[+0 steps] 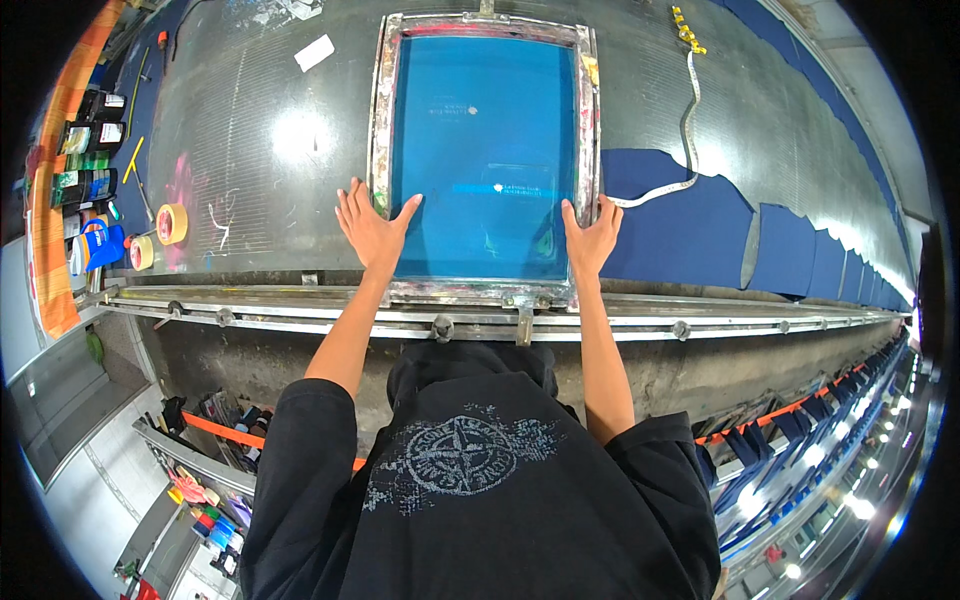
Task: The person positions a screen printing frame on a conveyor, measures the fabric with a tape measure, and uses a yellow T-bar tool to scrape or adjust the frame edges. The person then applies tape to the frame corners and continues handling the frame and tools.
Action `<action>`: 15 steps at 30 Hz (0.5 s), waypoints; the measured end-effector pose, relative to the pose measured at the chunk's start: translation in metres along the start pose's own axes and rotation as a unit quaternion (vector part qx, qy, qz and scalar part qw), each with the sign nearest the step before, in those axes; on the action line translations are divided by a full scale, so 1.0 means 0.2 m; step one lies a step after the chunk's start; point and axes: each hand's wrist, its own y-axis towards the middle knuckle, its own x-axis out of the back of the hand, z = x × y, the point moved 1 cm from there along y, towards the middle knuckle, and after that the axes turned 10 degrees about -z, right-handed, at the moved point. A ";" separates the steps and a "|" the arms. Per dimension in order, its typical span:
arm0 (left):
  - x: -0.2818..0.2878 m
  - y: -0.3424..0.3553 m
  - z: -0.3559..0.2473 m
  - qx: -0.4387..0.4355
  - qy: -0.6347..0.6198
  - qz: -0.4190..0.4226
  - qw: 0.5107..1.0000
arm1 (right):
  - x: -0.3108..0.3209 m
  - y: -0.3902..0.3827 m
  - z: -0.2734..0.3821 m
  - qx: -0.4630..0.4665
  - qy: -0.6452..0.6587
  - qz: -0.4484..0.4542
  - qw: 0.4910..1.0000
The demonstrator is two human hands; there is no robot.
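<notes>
A screen-printing frame (pixel 381 110) with a metal, ink-stained rim and a blue mesh (pixel 485 130) lies flat on the long grey table (pixel 260 150). My left hand (pixel 368 226) rests flat on the frame's left rail near the lower corner, fingers spread, thumb on the mesh. On the right rail near the lower right corner, my right hand (pixel 592 236) presses with its fingers curled over the edge. A faint printed design shows through the mesh.
Dark blue fabric pieces (pixel 690 235) lie in a row to the right of the frame. A measuring tape (pixel 688 110) trails above them. Tape rolls (pixel 170 224) and ink containers (pixel 90 185) stand at the left. A metal rail (pixel 300 315) runs along the table's near edge.
</notes>
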 end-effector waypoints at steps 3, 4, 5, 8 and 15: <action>0.00 0.00 -0.01 -0.007 0.001 -0.008 1.000 | 0.00 0.00 0.00 -0.003 0.007 0.001 1.000; 0.00 0.00 -0.01 -0.007 0.001 -0.008 1.000 | 0.00 0.00 0.00 -0.002 0.008 0.000 1.000; 0.00 0.00 -0.01 -0.007 0.001 -0.008 1.000 | 0.00 0.00 -0.01 0.000 0.009 -0.001 1.000; 0.01 0.00 -0.01 -0.008 0.001 -0.006 1.000 | 0.00 0.00 -0.01 0.002 0.009 -0.004 1.000; 0.01 0.00 -0.01 -0.005 0.002 0.000 1.000 | -0.01 0.00 -0.02 0.012 0.004 -0.014 1.000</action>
